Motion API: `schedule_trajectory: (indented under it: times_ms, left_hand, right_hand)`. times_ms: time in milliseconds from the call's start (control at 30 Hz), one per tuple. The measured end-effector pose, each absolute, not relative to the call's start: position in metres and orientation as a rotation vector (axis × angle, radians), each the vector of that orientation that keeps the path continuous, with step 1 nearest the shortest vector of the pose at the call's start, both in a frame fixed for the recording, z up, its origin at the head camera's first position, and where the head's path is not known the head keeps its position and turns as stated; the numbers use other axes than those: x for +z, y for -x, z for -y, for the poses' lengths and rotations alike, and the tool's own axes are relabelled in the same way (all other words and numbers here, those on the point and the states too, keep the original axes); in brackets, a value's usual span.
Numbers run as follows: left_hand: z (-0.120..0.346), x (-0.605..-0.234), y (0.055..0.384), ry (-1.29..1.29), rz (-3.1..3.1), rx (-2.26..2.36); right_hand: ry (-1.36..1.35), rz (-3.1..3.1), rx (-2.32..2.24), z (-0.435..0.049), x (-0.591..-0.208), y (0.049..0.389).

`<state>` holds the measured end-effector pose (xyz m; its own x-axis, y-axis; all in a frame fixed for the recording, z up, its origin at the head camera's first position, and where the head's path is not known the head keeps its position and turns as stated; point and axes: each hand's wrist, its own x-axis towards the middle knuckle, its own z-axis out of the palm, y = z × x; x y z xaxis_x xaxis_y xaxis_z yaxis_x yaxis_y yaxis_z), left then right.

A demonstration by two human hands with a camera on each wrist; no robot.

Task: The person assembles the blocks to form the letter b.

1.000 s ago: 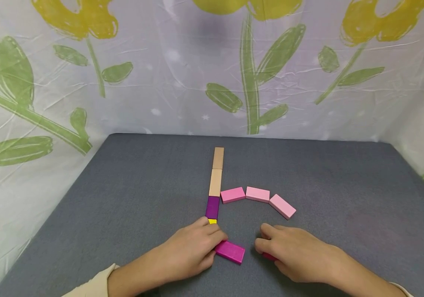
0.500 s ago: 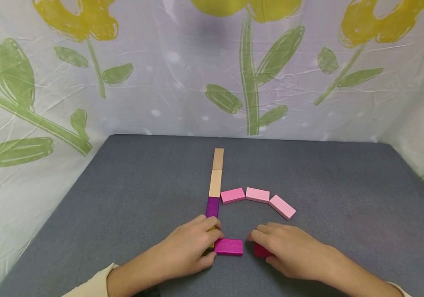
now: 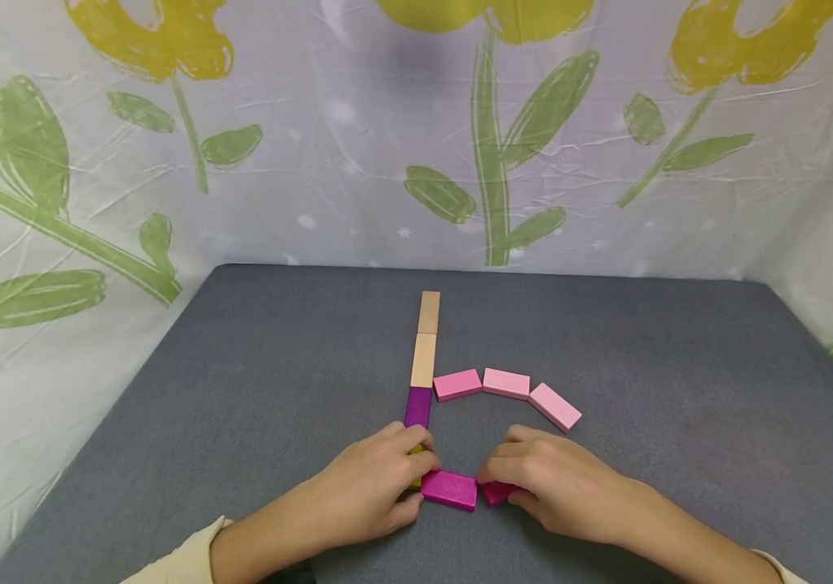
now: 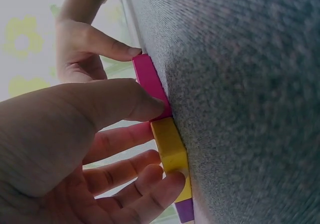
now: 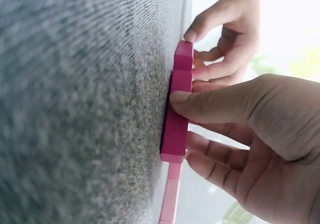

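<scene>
My left hand (image 3: 372, 487) pinches the near end of a flat magenta block (image 3: 449, 490) between thumb and index finger. Its other fingers lie along a yellow block (image 4: 171, 146), mostly covered by the hand in the head view. With thumb and fingers, my right hand (image 3: 562, 487) holds a deep pink block (image 5: 176, 126) on the table, its end right at the magenta block's free end. Beyond the yellow block, a purple block (image 3: 418, 405) and two wooden-coloured blocks, one pale (image 3: 423, 360) and one tan (image 3: 429, 312), continue in a straight line.
From the line's right side curves a row of three blocks: a pink one (image 3: 457, 385), a light pink one (image 3: 506, 383) and another light pink one (image 3: 556, 407), slanting toward me. The grey cloth-covered table (image 3: 277, 349) ends at a flower-printed curtain (image 3: 358, 162).
My right hand has moved left, bringing the deep pink block up to the magenta one. The magenta block has turned slightly, and my left fingers have shifted over the yellow block.
</scene>
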<state>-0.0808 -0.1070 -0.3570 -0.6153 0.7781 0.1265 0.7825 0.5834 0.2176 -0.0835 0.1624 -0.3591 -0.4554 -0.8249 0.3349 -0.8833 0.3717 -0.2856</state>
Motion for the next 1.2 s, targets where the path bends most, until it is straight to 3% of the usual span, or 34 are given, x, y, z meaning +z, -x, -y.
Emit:
schedule_trajectory:
  times_ms: [500,767,900,1200]
  left_hand:
    - [0.108,-0.357,0.083,1.375,2.803,-0.403]
    - [0.108,-0.358,0.081,1.407,2.727,-0.332]
    - [0.106,-0.359,0.077,1.514,2.648,-0.287]
    - [0.096,-0.362,0.064,1.795,2.571,-0.068]
  right_hand:
    - [-1.671,2.446,0.639,-0.169,-0.351,0.089]
    - [-1.36,2.69,0.493,-0.214,-0.326,0.114]
    - [-1.256,2.886,0.503,-0.232,-0.325,0.128]
    - [-1.289,3.02,0.747,-0.236,-0.335,0.14]
